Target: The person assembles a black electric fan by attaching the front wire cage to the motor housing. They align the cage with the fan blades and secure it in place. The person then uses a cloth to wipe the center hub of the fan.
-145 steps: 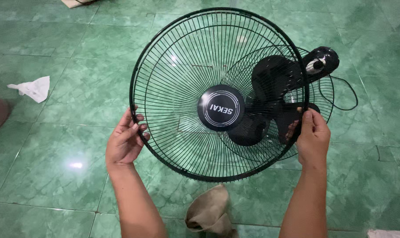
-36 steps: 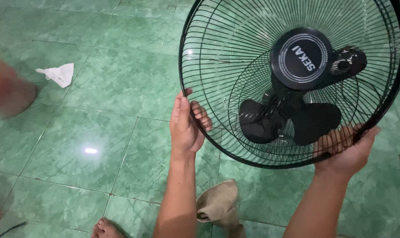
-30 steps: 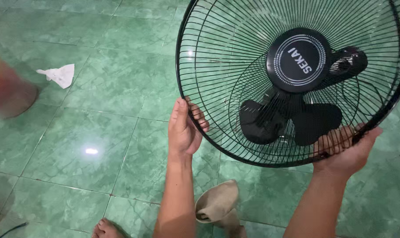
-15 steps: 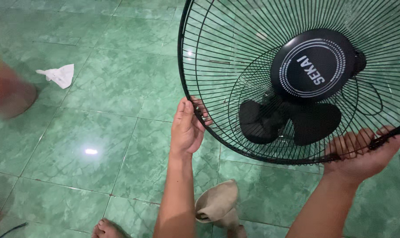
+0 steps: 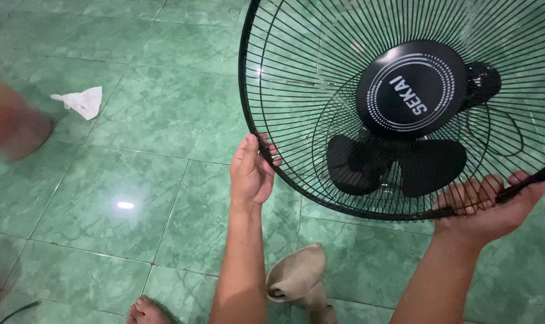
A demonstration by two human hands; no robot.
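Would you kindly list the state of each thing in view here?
Fan: held up off the floor, tilted, grille closed over the blades.
Blades: sharp, no spin blur.
Left hand: gripping the grille rim.
Right hand: gripping the lower rim.
White rag: crumpled on the tiles.
Beige cloth: crumpled on the tiles.

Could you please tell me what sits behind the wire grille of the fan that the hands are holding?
Behind the fan grille, black blades and a motor housing show through the wires. The round centre badge covers the hub.
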